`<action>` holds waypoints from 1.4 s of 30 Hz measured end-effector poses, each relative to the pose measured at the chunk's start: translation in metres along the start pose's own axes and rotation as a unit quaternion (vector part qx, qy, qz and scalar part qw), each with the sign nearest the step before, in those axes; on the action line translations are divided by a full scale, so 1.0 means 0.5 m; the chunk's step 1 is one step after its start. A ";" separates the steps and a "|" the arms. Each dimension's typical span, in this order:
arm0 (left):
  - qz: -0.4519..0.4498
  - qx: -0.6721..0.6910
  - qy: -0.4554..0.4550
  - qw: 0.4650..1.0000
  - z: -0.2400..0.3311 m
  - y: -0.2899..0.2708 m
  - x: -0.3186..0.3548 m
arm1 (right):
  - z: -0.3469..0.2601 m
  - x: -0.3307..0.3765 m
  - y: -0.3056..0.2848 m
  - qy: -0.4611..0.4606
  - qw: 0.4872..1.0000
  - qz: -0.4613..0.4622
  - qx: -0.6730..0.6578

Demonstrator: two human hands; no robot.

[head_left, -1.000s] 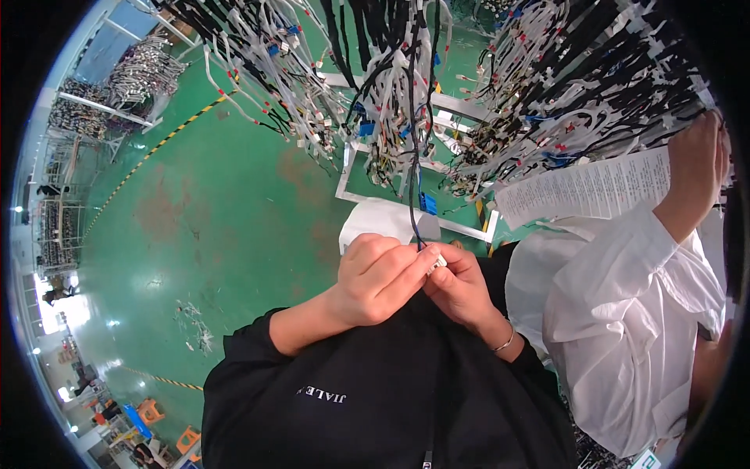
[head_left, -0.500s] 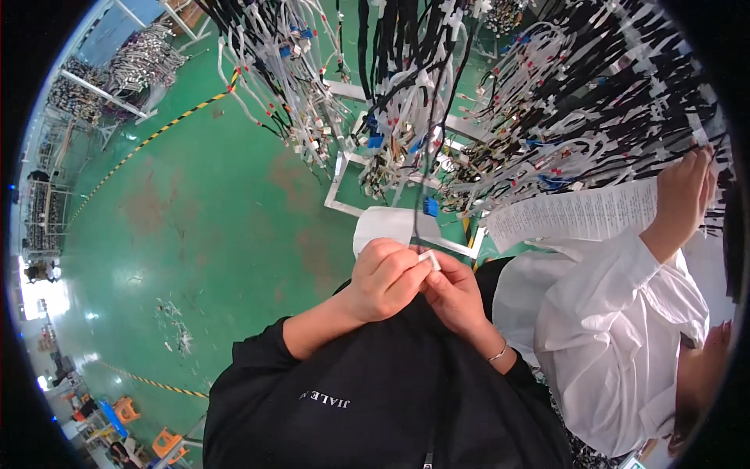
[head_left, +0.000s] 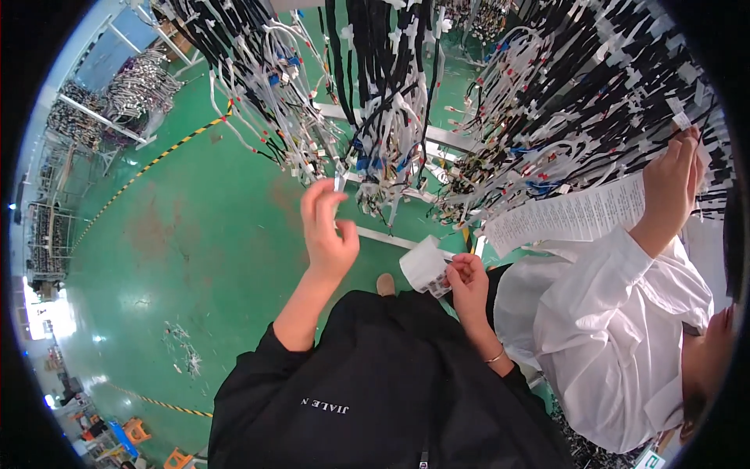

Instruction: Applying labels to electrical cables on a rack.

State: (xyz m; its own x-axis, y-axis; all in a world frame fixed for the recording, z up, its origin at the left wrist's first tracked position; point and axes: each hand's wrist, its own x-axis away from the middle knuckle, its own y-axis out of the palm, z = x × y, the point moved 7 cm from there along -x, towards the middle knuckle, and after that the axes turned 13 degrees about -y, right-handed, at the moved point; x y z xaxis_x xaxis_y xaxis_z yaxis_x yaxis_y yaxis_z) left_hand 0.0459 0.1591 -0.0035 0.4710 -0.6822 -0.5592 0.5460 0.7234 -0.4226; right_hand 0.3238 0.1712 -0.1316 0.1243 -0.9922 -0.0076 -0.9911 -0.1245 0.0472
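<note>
My left hand [head_left: 329, 238] is raised beside the hanging cables, its fingers bent and the thumb apart from them. A small white strip [head_left: 339, 182] shows at its fingertips; whether the hand touches it I cannot tell. Lower and to the right, my right hand [head_left: 469, 291] pinches a curled white sheet of labels [head_left: 424, 266] at its edge, where dark printed patches show. In front of both hands hang wire harnesses [head_left: 388, 117] with black sleeves, white tubes and blue and white connectors.
At my right a co-worker in a white shirt [head_left: 609, 328] reaches a hand [head_left: 670, 187] to a dense row of harnesses [head_left: 594, 102]. A long printed paper [head_left: 570, 213] hangs there. White frame bars [head_left: 391, 238] stand low ahead; striped tape [head_left: 148, 160] marks the green floor.
My hands have come apart from the black cable and small white piece they worked on together. My left hand has moved up and left; the right has shifted slightly right with the label sheet.
</note>
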 end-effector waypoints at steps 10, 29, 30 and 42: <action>0.114 0.140 -0.023 0.983 0.072 -0.010 -0.263 | -0.096 -0.083 0.026 -0.104 0.959 -0.034 0.260; -0.147 0.095 -0.147 0.973 0.071 0.076 -0.302 | -0.199 -0.175 0.054 -0.111 0.910 -0.091 0.389; -0.190 0.134 -0.162 0.959 0.060 0.078 -0.304 | -0.203 -0.180 0.048 -0.109 0.910 -0.085 0.391; -0.339 0.200 -0.186 0.900 0.040 0.087 -0.297 | -0.193 -0.216 0.128 -0.163 0.857 -0.203 0.446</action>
State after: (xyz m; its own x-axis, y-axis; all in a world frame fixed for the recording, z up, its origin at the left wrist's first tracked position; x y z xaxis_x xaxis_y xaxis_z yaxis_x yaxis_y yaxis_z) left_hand 0.0138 0.2896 0.0754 0.0941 -0.9948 0.0400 0.9661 0.0816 -0.2449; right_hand 0.2518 0.2703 -0.0315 0.5913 -0.7962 -0.1279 -0.5305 -0.2645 -0.8054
